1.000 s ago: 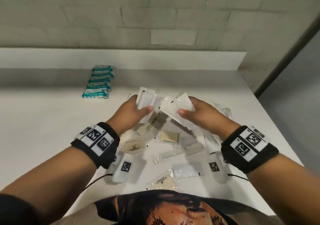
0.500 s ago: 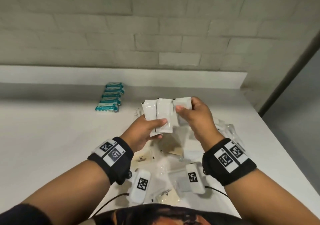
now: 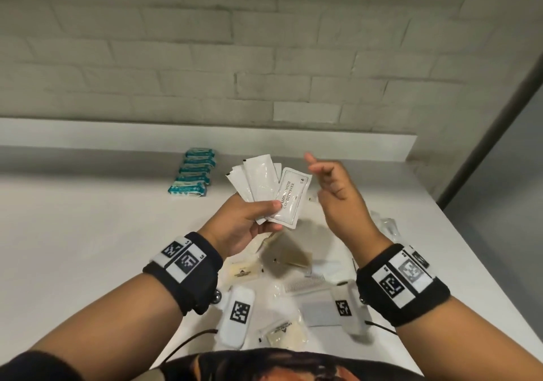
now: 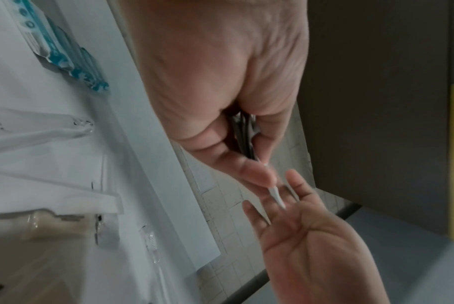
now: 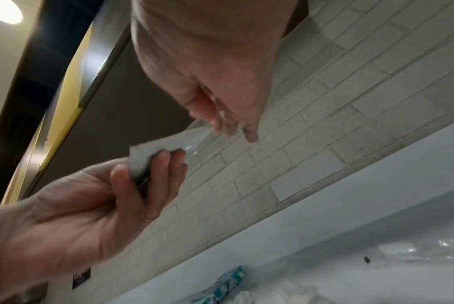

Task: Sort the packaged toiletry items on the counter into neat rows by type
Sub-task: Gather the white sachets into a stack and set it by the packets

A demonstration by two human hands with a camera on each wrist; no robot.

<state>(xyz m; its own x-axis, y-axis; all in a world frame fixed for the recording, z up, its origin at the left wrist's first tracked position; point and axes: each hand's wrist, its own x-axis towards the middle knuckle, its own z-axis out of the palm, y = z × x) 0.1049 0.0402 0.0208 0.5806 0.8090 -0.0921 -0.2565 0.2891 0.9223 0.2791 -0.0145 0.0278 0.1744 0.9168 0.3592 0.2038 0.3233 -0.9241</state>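
My left hand (image 3: 258, 219) holds a fan of several white shampoo sachets (image 3: 264, 186) above the white counter (image 3: 88, 233), thumb pinching their lower ends. In the left wrist view the sachets (image 4: 246, 135) show edge-on between thumb and fingers. My right hand (image 3: 329, 181) hovers just right of the fan, fingers relaxed, holding nothing. In the right wrist view the right hand's fingers (image 5: 231, 125) hang loose above the left hand (image 5: 148, 168) and its sachets (image 5: 163, 150). A neat row of teal packets (image 3: 192, 179) lies at the back left. Loose packets, beige soaps (image 3: 244, 272) and a comb (image 3: 305, 285), lie under my wrists.
A raised ledge (image 3: 205, 134) and a brick-tiled wall (image 3: 235, 43) bound the counter at the back. The counter's right edge (image 3: 476, 263) drops off beside a grey floor. Clear plastic wrappers (image 3: 388, 228) lie near that edge.
My right hand has let go of the sachets and drawn back to the right. The left hand now holds the whole fan alone, raised a little higher.
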